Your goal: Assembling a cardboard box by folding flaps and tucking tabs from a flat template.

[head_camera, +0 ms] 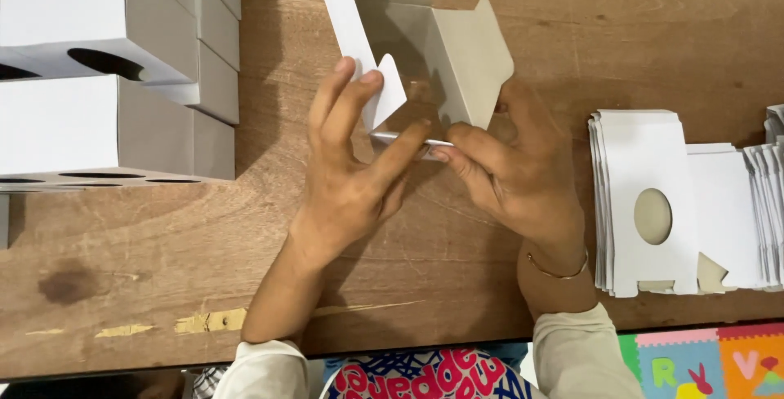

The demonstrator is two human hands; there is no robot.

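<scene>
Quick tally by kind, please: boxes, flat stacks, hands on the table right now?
Half-folded box held by left hand and right hand: 1
Finished boxes, at least partly visible: 6
Stacks of flat blanks: 2
Hands: 2
Total: 11

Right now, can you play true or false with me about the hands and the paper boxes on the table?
1. Both hands are on a half-folded white box. True: the left hand and right hand pinch its lower flap.
2. The flat box stack lies left of the hands. False: it lies to their right.
3. The finished boxes are stacked at the left. True.
4. The table is glass. False: it is brown wood.
</scene>
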